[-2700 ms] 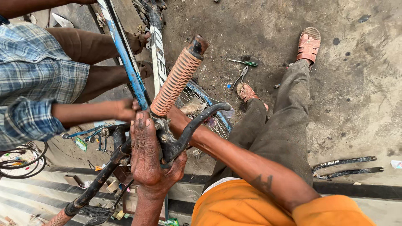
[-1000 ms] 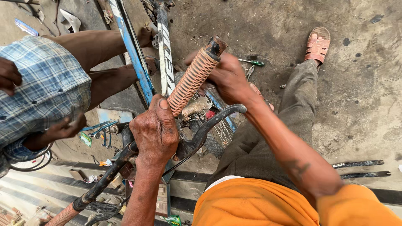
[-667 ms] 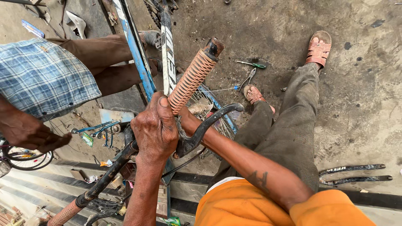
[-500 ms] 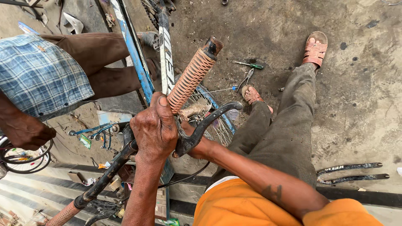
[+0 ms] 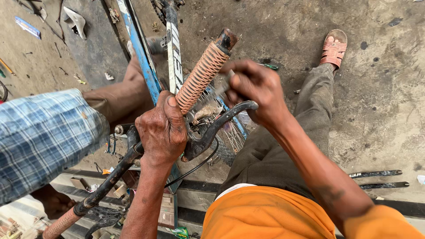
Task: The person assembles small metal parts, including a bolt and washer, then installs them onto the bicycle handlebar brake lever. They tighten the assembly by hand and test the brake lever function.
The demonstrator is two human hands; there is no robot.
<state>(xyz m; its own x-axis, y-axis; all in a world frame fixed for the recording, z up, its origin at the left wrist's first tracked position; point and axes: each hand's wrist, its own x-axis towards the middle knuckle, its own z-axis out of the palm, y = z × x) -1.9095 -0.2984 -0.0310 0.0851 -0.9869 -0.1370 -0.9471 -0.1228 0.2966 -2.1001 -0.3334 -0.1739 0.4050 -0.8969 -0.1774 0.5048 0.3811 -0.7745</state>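
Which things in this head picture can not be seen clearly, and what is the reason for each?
- Small grey thing in the right hand: motion blur, its kind is unclear.
- Brake lever base: hidden behind the left hand.
- Handlebar middle: covered by the same hand.
- Bicycle frame: cut off by the top edge.
- Co-worker in a checked shirt: cut off by the left edge.
- Screwdriver on the ground: mostly hidden behind the right hand.
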